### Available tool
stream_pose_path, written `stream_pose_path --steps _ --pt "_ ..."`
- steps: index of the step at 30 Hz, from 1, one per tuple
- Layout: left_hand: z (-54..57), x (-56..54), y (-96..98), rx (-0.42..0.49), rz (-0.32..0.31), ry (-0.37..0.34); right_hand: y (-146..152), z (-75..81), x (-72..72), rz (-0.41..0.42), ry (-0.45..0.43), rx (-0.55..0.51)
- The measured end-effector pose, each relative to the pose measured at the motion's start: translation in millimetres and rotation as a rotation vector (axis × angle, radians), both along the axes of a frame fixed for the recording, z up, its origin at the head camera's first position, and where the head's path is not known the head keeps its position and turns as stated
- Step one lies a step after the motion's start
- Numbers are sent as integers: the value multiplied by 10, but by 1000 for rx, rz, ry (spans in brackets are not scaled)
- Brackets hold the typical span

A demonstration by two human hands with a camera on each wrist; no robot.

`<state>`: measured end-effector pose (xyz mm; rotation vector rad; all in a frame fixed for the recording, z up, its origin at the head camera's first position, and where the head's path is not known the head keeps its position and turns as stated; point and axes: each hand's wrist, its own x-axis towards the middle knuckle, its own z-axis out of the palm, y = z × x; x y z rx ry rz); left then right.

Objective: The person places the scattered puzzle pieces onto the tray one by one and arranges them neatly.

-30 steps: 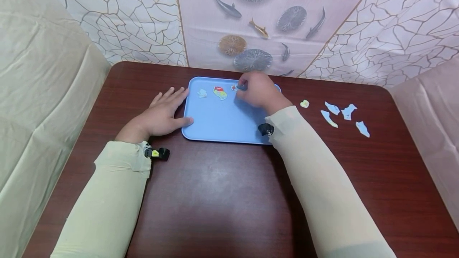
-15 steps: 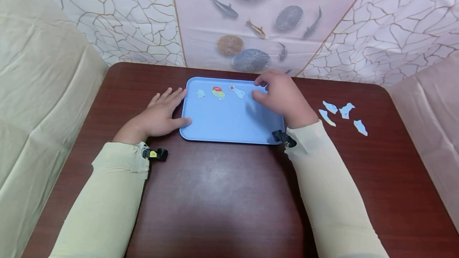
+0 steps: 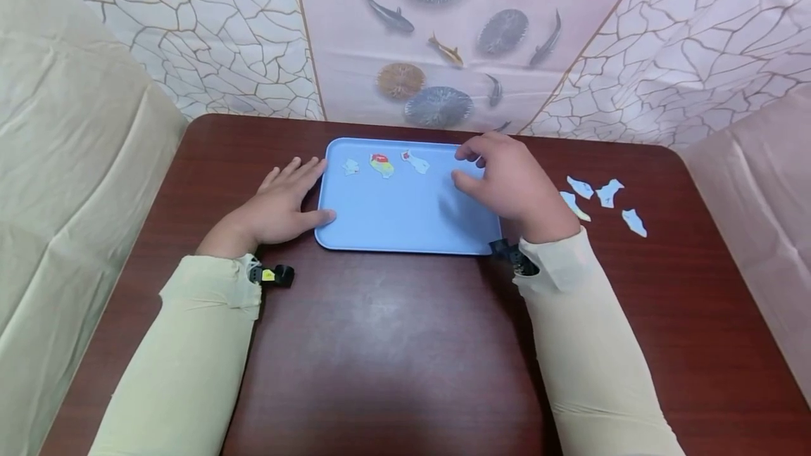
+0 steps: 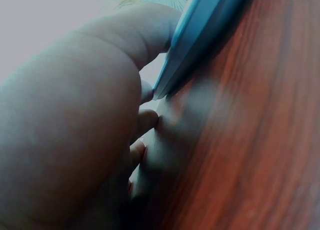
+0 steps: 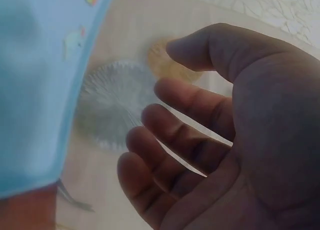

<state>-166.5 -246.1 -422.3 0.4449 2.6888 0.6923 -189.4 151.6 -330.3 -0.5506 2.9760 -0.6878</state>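
Note:
A blue rectangular tray [image 3: 393,220] lies on the table. My left hand [image 3: 275,206] is spread flat at its left side, thumb over the rim; in the left wrist view the thumb [image 4: 150,32] touches the tray edge. Along the tray's back lie a small pale cut-out piece [image 3: 351,167], a red and yellow piece [image 3: 381,166] and a pale blue piece with a red corner [image 3: 415,162]. My right hand [image 3: 510,181] hovers over the tray's right end. In the right wrist view its fingers [image 5: 185,135] are loosely bent with nothing between them.
Several pale blue irregular pieces [image 3: 610,193] lie on the dark wooden table [image 3: 380,343] to the right, partly beyond my right wrist. A patterned cloth [image 3: 437,34] hangs behind the table, and plain cloth [image 3: 82,181] stands along the left side.
My right hand has let go of the pale blue piece with the red corner, leaving it on the tray, and moved right. A small yellowish piece is now hidden behind that hand. The left hand stays put.

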Motion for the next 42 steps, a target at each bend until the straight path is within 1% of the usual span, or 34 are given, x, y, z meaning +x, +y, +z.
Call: stream_pose_path --steps 5,8,12,18,20,24,25,27,29,34,36,42 --pt "1 12 8 9 -4 -4 181 119 31 -25 16 -15" --pt "6 13 6 9 -5 0 301 198 43 -51 4 -30" --pt "8 5 0 5 -4 1 443 294 65 -103 -39 -26" --pt "5 2 6 5 -6 -3 679 373 96 -168 -90 20" --pt "14 9 6 7 -5 -4 775 389 101 -186 -121 36" --pt "20 15 1 7 -4 -4 983 393 92 -220 -211 80" --pt "19 16 -1 7 -2 -4 1029 388 89 -234 -243 89" --pt "15 14 -3 5 -3 -2 1112 380 82 -258 -276 124" --pt "11 11 -7 3 -3 0 1180 372 78 -290 -323 135" --pt "6 0 -10 3 -5 0 1340 328 65 -331 -355 154" --pt "3 -4 -11 1 -6 0 1394 297 59 -333 -343 167" --pt "-9 -9 -9 0 -5 2 1508 190 22 -341 -344 183"
